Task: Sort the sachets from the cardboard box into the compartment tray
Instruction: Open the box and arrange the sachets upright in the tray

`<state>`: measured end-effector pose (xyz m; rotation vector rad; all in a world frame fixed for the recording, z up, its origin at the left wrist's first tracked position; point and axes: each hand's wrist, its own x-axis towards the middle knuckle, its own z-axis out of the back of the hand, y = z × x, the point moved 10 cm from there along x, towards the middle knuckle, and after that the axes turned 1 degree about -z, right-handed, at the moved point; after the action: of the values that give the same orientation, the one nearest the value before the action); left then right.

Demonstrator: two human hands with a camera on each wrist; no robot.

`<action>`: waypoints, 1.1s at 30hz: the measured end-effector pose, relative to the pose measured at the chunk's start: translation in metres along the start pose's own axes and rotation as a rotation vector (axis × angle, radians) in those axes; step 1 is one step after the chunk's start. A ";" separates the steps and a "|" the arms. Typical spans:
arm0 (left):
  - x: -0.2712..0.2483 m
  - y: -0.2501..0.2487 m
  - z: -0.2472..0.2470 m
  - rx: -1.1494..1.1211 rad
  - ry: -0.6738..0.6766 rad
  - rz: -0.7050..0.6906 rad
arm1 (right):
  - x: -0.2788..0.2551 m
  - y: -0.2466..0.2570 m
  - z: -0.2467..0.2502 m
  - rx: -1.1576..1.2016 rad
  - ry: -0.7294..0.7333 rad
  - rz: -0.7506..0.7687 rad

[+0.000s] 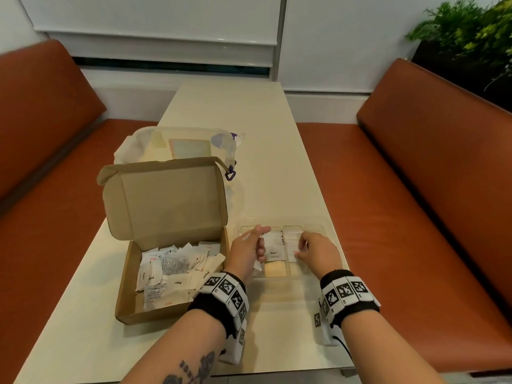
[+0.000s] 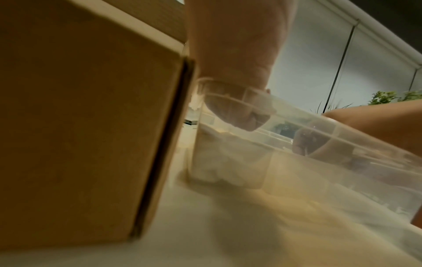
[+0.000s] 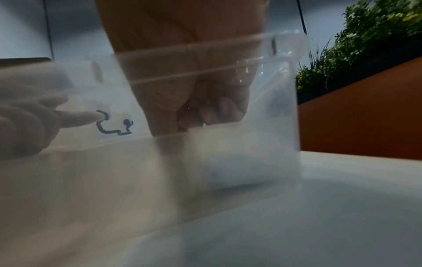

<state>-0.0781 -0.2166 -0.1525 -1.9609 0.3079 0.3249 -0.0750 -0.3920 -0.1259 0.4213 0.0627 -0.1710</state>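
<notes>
**Hands at the tray, sachets on both sides**

Sachets [image 1: 177, 268] lie loose in the open cardboard box [image 1: 126, 284], which sits on the cream table [image 1: 83, 322] with its lid standing up at the back. Most are white; a few read "Pepper", one reads "Sugar". Just to the right of the box, touching or nearly so, sits the clear compartment tray [image 1: 318, 227].

Both hands reach down into the tray. The left hand [image 1: 246, 252] is at its left end, next to the box wall, with its fingers [image 1: 261, 231] curled; a white corner of paper [image 1: 257, 266] pokes out below the palm, so it seems to be holding a sachet, though the grip itself is hidden. In the compartment beside it lies a white Pepper sachet [image 1: 274, 249] on top of others. The right hand [image 1: 318, 252] is over the next compartment along, fingertips bunched and pinching a white sachet with red print [image 1: 293, 249]. The right wrist view shows those fingers [image 3: 219, 110] curled tight behind the tray's clear wall [image 3: 160, 72], blurred.

The near parts of these compartments show bare bottom. Each wrist wears a black band with black-and-white marker tiles.

Behind the box stands a clear plastic container [image 1: 194, 139] with a purple latch. Orange-brown benches [image 1: 415, 176] flank the table, and a green plant [image 1: 471, 26] sits at the far right.
</notes>
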 end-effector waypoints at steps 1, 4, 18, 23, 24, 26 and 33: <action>0.000 0.001 -0.001 -0.006 0.008 0.011 | 0.001 -0.001 -0.001 0.001 0.000 -0.005; -0.004 0.001 -0.006 -0.076 0.037 0.042 | 0.001 0.000 -0.001 -0.002 0.000 -0.019; -0.008 0.004 -0.015 0.039 0.147 0.142 | -0.014 0.082 0.011 0.500 0.142 0.160; -0.013 -0.001 -0.022 0.084 0.215 0.126 | -0.012 0.070 0.020 0.735 0.098 0.104; -0.013 -0.002 -0.021 0.092 0.215 0.110 | -0.013 0.069 0.022 0.759 0.091 0.093; -0.012 -0.004 -0.020 0.090 0.208 0.086 | -0.013 0.067 0.024 0.723 0.092 0.096; -0.014 -0.012 -0.020 0.113 0.151 -0.010 | -0.015 0.069 0.013 0.467 0.152 0.110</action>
<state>-0.0847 -0.2294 -0.1291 -1.8778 0.4048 0.1498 -0.0777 -0.3328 -0.0853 0.9021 0.1501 -0.0425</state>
